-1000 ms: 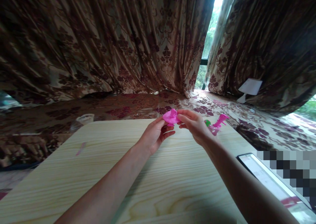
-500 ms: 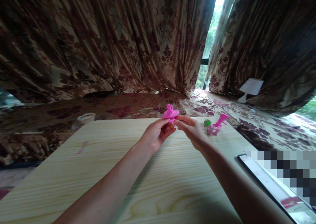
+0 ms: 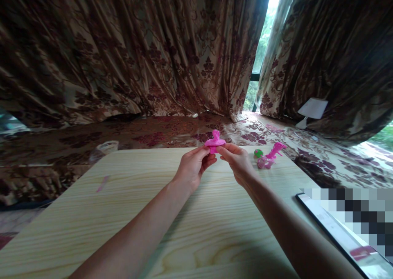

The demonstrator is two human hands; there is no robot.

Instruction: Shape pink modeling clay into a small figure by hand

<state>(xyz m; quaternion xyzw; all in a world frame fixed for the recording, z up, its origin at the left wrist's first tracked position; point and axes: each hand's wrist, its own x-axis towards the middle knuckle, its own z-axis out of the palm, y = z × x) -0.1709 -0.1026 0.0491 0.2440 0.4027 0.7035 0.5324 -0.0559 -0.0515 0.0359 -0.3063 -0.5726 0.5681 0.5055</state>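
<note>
A small bright pink piece (image 3: 215, 141), with a wide disc-like brim and an upright loop on top, is held up above the far edge of the table. I cannot make out exactly what it is. My left hand (image 3: 193, 164) pinches its left lower side between thumb and fingers. From the right, my right hand (image 3: 238, 160) grips the lower right side with thumb and forefinger. Fingertips hide part of the underside. To the right of my hands, a pink toy-like figure (image 3: 272, 155) and a small green ball-like thing (image 3: 258, 153) rest on the table.
The pale wood table (image 3: 123, 213) carries a thin pink strip (image 3: 102, 184) at left and a dark-edged tablet-like screen (image 3: 331, 234) at right. A clear plastic container (image 3: 106, 146) stands beyond the far left corner. Behind are patterned curtains (image 3: 153, 49) and a white lamp (image 3: 311, 108).
The pink piece has turned and shifted slightly right, so its loop now stands more narrowly upright. My right thumb and fingers have closed in on its lower edge.
</note>
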